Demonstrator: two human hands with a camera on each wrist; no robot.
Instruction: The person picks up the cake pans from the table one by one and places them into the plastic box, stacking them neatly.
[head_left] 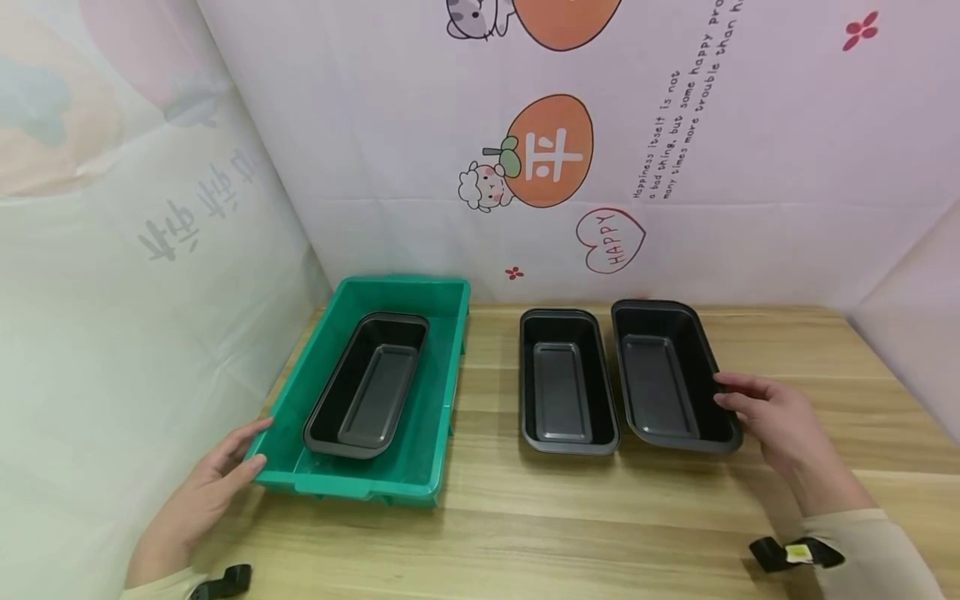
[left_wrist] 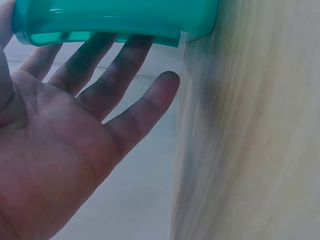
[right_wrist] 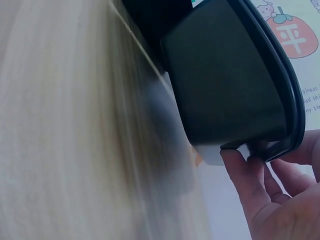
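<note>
My left hand (head_left: 198, 487) touches the near left corner of a green plastic tray (head_left: 444, 400), its fingers (left_wrist: 127, 75) fairly straight beneath the rim. Inside that tray lies a dark loaf pan (head_left: 378, 396), slightly slanted. Two more dark loaf pans are on the table to the right. The middle loaf pan (head_left: 562, 392) sits close beside the right-hand loaf pan (head_left: 660, 387). At the latter's right rim, my right hand (head_left: 780, 429) grips the edge. The right wrist view shows its fingers (right_wrist: 245, 182) against the pan's outer side and rim; the contact is partly hidden.
The wooden table (head_left: 525, 517) ends at a white printed cloth (head_left: 405, 167) behind the pans. Cloth also hangs on the left and right sides, with the tray close to the left one. A stretch of table separates the tray from the middle pan.
</note>
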